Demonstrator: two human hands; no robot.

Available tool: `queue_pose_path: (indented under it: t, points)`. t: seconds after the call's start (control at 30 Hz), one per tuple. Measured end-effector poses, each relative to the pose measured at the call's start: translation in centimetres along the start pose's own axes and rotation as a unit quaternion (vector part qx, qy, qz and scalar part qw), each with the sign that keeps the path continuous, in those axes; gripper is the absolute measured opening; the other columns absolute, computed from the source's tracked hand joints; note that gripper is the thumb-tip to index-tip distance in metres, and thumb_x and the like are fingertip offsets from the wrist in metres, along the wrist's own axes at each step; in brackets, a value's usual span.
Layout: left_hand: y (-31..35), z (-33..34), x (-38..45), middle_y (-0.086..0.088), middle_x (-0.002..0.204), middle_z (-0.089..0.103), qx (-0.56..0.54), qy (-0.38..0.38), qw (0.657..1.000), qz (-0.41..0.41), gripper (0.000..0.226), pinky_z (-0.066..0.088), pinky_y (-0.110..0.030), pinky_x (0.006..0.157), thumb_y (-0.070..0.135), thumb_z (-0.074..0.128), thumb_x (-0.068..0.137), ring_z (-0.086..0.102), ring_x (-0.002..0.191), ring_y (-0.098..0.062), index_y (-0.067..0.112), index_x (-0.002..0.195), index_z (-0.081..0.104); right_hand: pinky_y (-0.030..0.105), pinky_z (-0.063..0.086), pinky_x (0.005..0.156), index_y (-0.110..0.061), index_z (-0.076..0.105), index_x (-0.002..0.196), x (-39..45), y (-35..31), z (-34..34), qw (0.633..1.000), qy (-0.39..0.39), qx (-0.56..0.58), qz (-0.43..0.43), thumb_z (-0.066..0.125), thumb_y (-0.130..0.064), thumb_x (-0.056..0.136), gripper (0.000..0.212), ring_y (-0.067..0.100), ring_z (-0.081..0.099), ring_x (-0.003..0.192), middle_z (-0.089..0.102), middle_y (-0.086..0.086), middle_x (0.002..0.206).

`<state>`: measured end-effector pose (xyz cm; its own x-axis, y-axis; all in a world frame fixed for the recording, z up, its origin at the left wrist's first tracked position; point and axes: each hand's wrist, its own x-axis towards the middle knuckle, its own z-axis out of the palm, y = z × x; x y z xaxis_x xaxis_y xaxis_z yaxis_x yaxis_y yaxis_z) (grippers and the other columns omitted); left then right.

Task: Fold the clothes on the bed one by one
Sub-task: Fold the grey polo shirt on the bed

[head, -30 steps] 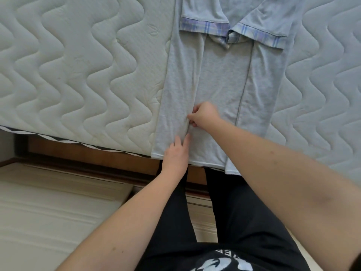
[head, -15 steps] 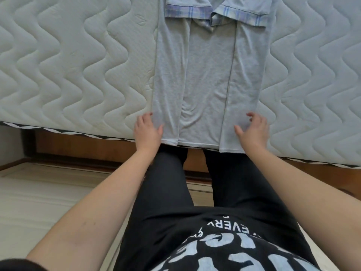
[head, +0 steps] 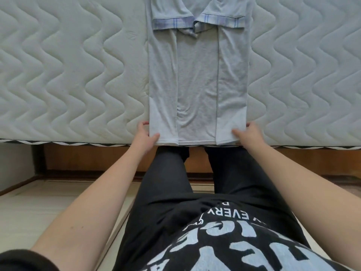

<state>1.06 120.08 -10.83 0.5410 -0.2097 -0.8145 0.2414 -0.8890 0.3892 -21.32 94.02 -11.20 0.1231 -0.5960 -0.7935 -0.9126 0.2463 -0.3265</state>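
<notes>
One pale blue shirt [head: 197, 81] lies at upper centre of the frame on one quilted mattress [head: 68, 75], its two sides folded inward, two plaid-cuffed sleeves at top. We pinch its bottom corners — left hand [head: 145, 134] at the left corner, right hand [head: 248, 134] at the right — at the mattress edge.

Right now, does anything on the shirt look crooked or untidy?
Mostly no. The grey shirt lies straight on the mattress, both sides folded inward, and the left hand and right hand pinch its bottom corners. One small fault: the right plaid cuff has its inner end curled over where the two sleeves meet.
</notes>
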Motion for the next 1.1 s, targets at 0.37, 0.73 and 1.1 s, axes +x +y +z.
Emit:
queue_pose_path:
  t: [0.37, 0.73, 1.1]
  points:
    - [3.4, -4.5, -3.5, 0.006, 0.120, 0.050, 0.128, -0.056, 0.969, 0.201, 0.059, 0.039, -0.021, 0.095, 0.024, 0.079, 0.081, 0.050, 0.106, -0.012, 0.023, 0.135, 0.054, 0.012, 0.040, 0.079, -0.023, 0.054, 0.134, -5.1, -2.5, -6.1, 0.957, -0.085, -0.148, -0.234, 0.082, -0.024, 0.078, 0.062, 0.012, 0.057, 0.102, 0.055, -0.007, 0.121]
    - [9.5, -6.5, -7.0, -0.016, 0.117, 0.063, 0.268, 0.204, 0.848, 0.409, 0.006, 0.047, -0.044, 0.084, 0.012, 0.081, 0.076, 0.059, 0.105, -0.037, 0.010, 0.081, 0.078, 0.047, 0.043, 0.087, -0.007, 0.075, 0.084, -6.2, -6.3, -8.6, 0.831, 0.163, -0.247, -0.472, 0.083, -0.014, 0.073, 0.015, 0.042, 0.059, 0.106, 0.062, 0.018, 0.116]
    - [11.5, -9.3, -12.8, -0.008, 0.095, 0.076, 0.295, 0.097, 0.869, 0.385, 0.020, 0.048, -0.035, 0.071, 0.023, 0.069, 0.091, 0.069, 0.089, -0.030, 0.025, 0.110, 0.075, 0.045, 0.052, 0.074, -0.021, 0.073, 0.115, -10.3, -6.9, -15.9, 0.851, 0.065, -0.263, -0.450, 0.068, -0.024, 0.091, 0.025, 0.037, 0.068, 0.090, 0.074, 0.014, 0.097]
